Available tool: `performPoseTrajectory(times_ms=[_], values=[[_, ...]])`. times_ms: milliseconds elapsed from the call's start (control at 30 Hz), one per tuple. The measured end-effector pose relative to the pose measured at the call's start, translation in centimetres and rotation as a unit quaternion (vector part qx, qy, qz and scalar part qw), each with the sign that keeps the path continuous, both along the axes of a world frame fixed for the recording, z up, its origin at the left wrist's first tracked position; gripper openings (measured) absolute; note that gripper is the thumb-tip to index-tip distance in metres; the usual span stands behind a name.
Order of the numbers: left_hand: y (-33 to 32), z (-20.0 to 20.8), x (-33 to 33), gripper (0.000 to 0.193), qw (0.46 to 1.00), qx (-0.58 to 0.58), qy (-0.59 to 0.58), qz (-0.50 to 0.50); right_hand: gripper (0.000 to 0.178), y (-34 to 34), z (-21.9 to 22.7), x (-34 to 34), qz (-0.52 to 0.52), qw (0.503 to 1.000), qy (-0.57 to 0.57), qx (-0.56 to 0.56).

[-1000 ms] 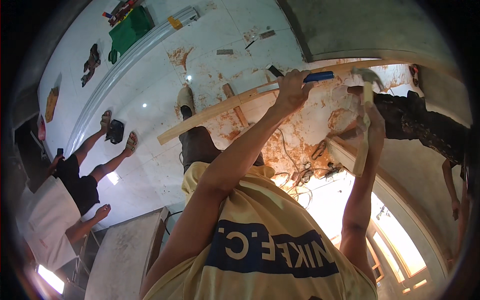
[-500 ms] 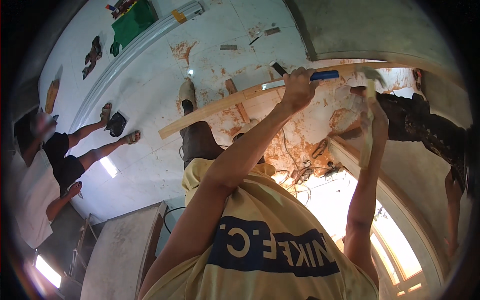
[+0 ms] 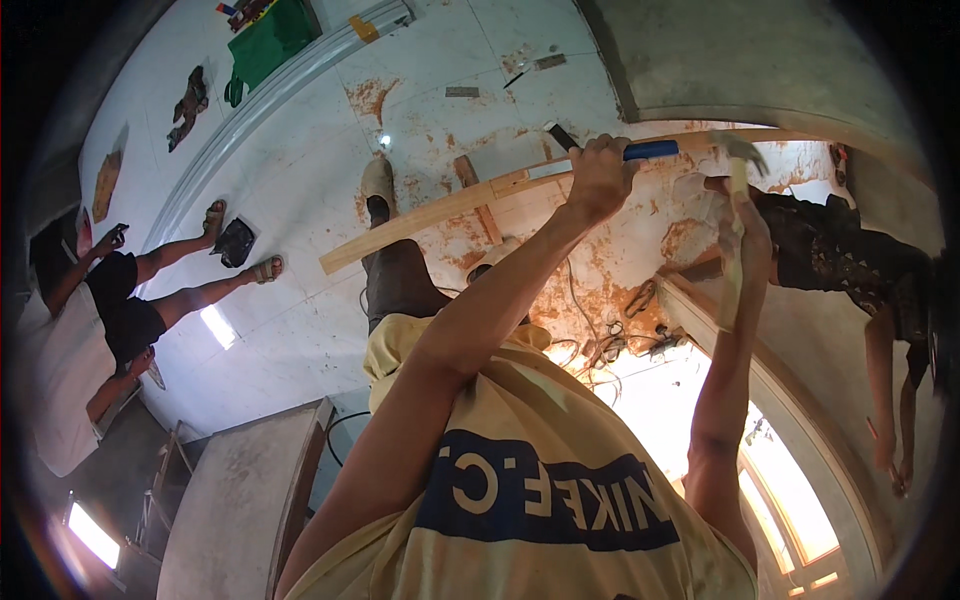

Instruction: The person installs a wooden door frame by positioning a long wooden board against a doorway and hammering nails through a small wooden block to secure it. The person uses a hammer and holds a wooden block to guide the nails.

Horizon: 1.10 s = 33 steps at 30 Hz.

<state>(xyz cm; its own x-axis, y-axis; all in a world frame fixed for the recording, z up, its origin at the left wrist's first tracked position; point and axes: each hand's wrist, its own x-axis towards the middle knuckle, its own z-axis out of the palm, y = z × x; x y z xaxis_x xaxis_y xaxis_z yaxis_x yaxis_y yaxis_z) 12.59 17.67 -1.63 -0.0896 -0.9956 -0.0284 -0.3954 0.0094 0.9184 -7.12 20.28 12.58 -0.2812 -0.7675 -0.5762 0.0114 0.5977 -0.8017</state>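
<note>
My left hand (image 3: 599,180) is wrapped around a chisel (image 3: 650,150). Its blue handle sticks out to the right, and a pale, blade-like strip lies along the wood to the left. A black piece (image 3: 560,136) shows beside those fingers; I cannot tell whether it is held. My right hand (image 3: 750,235) grips the wooden handle of a claw hammer (image 3: 740,152), whose head is raised a little right of the blue handle's end. A long wooden plank (image 3: 420,217) runs across in front of me beneath my left hand.
A short wood piece (image 3: 467,172) lies crosswise by the plank. Cables (image 3: 605,348) and dust litter the floor. One person (image 3: 125,310) sits at the left; another (image 3: 840,240) is at the right. Metal profiles (image 3: 260,105) and a green bag (image 3: 270,45) lie at the far left.
My hands, the chisel and the hammer stay almost in place. The person at left has raised a hand holding a dark object. The right-hand person's arms have shifted.
</note>
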Motion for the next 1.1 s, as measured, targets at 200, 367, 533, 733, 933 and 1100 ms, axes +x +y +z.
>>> performPoseTrajectory(times_ms=[200, 367, 533, 733, 933, 1100], values=[[-0.1, 0.5, 0.3, 0.035, 0.999, 0.026, 0.013, -0.015, 0.026, 0.2, -0.1, 0.3, 0.028, 1.000, -0.007, -0.006], [-0.1, 0.2, 0.2, 0.036, 1.000, 0.022, -0.005, -0.006, 0.039, 0.2, -2.5, -1.6, 0.047, 0.998, 0.047, -0.019], [-0.2, 0.4, 0.2, 0.038, 1.000, 0.012, -0.011, -0.017, 0.019, -0.7, -0.3, 0.2, -0.033, 0.998, 0.000, -0.048], [-0.3, -0.1, 0.3, 0.036, 1.000, -0.004, -0.015, -0.009, 0.022, -0.4, -1.5, -1.5, -0.005, 0.999, -0.013, -0.053], [0.0, 0.1, 0.4, 0.033, 1.000, 0.014, -0.011, -0.012, 0.037, -0.1, -1.2, -1.4, 0.064, 0.998, 0.010, 0.003], [0.1, -0.3, 0.9, 0.034, 0.999, 0.015, -0.021, -0.020, 0.018, 0.3, -1.5, 0.1, 0.045, 0.999, 0.014, 0.010]])
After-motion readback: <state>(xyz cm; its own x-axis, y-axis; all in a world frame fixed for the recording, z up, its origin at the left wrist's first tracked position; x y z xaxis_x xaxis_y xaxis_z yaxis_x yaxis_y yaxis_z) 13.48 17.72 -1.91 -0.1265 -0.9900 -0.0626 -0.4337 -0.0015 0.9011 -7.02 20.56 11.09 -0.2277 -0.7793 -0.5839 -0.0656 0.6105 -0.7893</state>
